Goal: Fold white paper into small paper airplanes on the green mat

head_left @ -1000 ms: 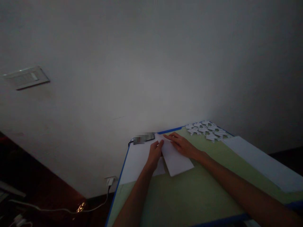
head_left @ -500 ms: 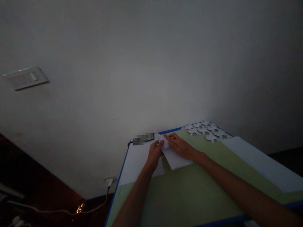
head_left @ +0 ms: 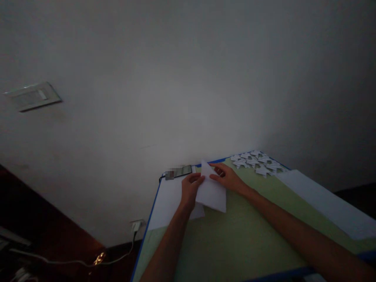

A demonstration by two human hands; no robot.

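Note:
A partly folded sheet of white paper (head_left: 212,194) with a pointed top is held between my hands over the green tabletop (head_left: 235,239). My left hand (head_left: 190,190) pinches its left edge, thumb on the front face. From the right, my right hand (head_left: 227,177) grips the upper right edge, with thumb and fingertips on the paper. Some of its fingers are behind the sheet. Another white sheet (head_left: 164,207) lies flat beneath and left of my left hand. Just beyond that hand rests a phone (head_left: 185,171), its screen partly blurred.
Several folded white paper pieces (head_left: 263,170) lie grouped at the table's far right corner. White paper (head_left: 326,205) covers the right side. The wall (head_left: 188,98) rises directly behind the table. A plugged-in cable (head_left: 134,231) hangs from a socket at left.
The paper has turned more upright, its pointed end now up and its broad face toward me. My right hand has shifted from lying over the paper to gripping its right edge.

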